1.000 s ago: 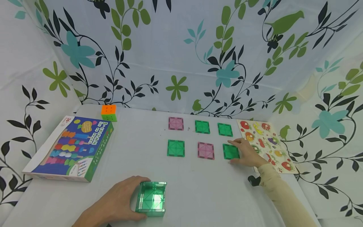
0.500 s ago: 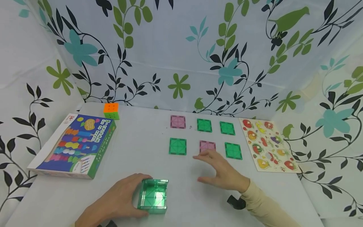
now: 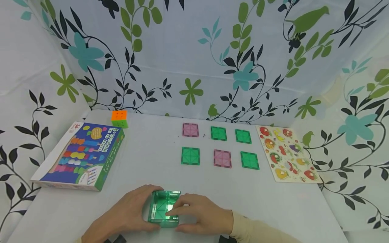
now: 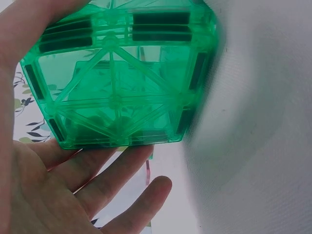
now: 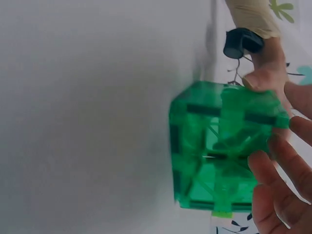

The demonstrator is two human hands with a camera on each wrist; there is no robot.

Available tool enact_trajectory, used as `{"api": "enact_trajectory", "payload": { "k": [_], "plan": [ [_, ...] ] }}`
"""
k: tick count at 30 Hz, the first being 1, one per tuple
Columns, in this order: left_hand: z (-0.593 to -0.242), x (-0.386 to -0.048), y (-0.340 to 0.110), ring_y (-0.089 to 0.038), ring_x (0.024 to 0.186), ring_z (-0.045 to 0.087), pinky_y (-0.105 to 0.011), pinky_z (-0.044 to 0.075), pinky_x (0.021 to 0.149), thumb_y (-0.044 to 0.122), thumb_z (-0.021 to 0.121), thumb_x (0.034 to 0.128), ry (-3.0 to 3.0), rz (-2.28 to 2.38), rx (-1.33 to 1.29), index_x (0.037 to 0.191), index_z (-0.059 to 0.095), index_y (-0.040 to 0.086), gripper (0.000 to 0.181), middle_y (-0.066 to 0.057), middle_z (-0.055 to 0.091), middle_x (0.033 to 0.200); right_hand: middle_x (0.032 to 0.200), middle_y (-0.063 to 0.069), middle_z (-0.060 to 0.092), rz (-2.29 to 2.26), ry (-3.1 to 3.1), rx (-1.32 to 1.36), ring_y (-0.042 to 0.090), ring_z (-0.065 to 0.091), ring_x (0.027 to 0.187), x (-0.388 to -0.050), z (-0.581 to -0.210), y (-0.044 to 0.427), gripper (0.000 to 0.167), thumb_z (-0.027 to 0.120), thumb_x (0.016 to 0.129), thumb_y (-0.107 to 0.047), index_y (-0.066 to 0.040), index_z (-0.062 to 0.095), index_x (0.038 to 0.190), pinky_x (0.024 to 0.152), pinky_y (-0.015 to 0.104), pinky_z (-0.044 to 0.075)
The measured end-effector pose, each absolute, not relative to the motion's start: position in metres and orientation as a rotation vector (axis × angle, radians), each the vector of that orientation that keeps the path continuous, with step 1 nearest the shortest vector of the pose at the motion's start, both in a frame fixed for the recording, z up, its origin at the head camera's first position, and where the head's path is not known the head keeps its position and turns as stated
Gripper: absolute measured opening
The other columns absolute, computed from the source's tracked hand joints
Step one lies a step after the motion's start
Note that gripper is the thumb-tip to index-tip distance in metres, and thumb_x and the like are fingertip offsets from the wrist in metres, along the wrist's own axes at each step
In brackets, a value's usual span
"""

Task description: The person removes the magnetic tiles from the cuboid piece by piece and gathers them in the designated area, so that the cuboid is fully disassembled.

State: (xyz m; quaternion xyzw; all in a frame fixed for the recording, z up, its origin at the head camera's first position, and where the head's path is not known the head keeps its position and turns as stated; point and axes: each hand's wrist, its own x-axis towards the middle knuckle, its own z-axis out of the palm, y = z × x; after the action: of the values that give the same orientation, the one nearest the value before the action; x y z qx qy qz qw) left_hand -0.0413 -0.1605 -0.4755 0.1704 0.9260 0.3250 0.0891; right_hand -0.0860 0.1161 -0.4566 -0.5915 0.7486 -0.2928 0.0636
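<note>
My left hand (image 3: pixel 129 209) holds a small open-topped box (image 3: pixel 164 209) of clear green magnetic tiles near the table's front edge. Its thumb is at the near side and its fingers at the far side; the left wrist view shows the fingers against the green box (image 4: pixel 114 97). My right hand (image 3: pixel 205 214) is at the box's right side, thumb by the near right corner. Its loosely bent fingers (image 5: pixel 287 180) overlap the box (image 5: pixel 219 151) in the right wrist view; firm contact cannot be made out there.
Flat green tiles, one of them front left (image 3: pixel 190 156), and two pink tiles, one in front (image 3: pixel 222 158), lie in two rows. A toy box (image 3: pixel 79 155) and an orange-green puzzle cube (image 3: pixel 119 119) are at left. A fruit board (image 3: pixel 287 153) lies at right, before patterned cloth.
My right hand has left the front right green tile and moved left and nearer, over to the green box. My left hand keeps its hold; the flat tiles have stayed put.
</note>
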Motion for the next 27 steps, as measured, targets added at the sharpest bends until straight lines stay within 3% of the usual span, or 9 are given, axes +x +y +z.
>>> {"api": "enact_trajectory", "payload": {
  "k": [7,13,18,27],
  "plan": [
    [-0.477,-0.042,-0.160,-0.005,0.115,0.062,-0.040,0.058,0.101,0.064,0.089,0.0618,2.775,0.979,0.545,0.134,0.055,0.031,0.087,0.021,0.063,0.126,0.108,-0.009,0.072,-0.849,2.310,-1.926,-0.003,0.065,0.099,-0.083,-0.470,0.106,0.030,0.071,0.098,-0.026,-0.021,0.072,0.127,0.091,0.004,0.048],
    [-0.478,-0.042,-0.161,-0.009,0.115,0.064,-0.042,0.058,0.100,0.066,0.088,0.0628,2.786,0.998,0.594,0.135,0.056,0.029,0.088,0.018,0.065,0.126,0.110,-0.006,0.077,-0.845,2.323,-1.982,-0.003,0.069,0.105,-0.082,-0.471,0.104,0.029,0.071,0.097,-0.020,-0.016,0.073,0.126,0.093,0.006,0.051],
    [-0.477,-0.042,-0.163,-0.010,0.119,0.063,-0.045,0.057,0.102,0.069,0.087,0.0635,2.754,1.022,0.553,0.136,0.056,0.031,0.087,0.019,0.065,0.129,0.098,-0.006,0.076,-0.879,2.337,-1.931,-0.005,0.067,0.089,-0.078,-0.471,0.105,0.028,0.073,0.095,-0.016,-0.015,0.075,0.124,0.086,0.002,0.049],
    [-0.478,-0.041,-0.165,-0.017,0.129,0.061,-0.051,0.055,0.105,0.077,0.072,0.0766,2.751,1.022,0.499,0.138,0.056,0.031,0.078,0.015,0.063,0.136,0.092,-0.009,0.072,-0.892,2.344,-1.961,-0.007,0.057,0.080,-0.079,-0.474,0.108,0.029,0.072,0.096,-0.015,-0.017,0.074,0.125,0.081,-0.001,0.045]
  ]
}}
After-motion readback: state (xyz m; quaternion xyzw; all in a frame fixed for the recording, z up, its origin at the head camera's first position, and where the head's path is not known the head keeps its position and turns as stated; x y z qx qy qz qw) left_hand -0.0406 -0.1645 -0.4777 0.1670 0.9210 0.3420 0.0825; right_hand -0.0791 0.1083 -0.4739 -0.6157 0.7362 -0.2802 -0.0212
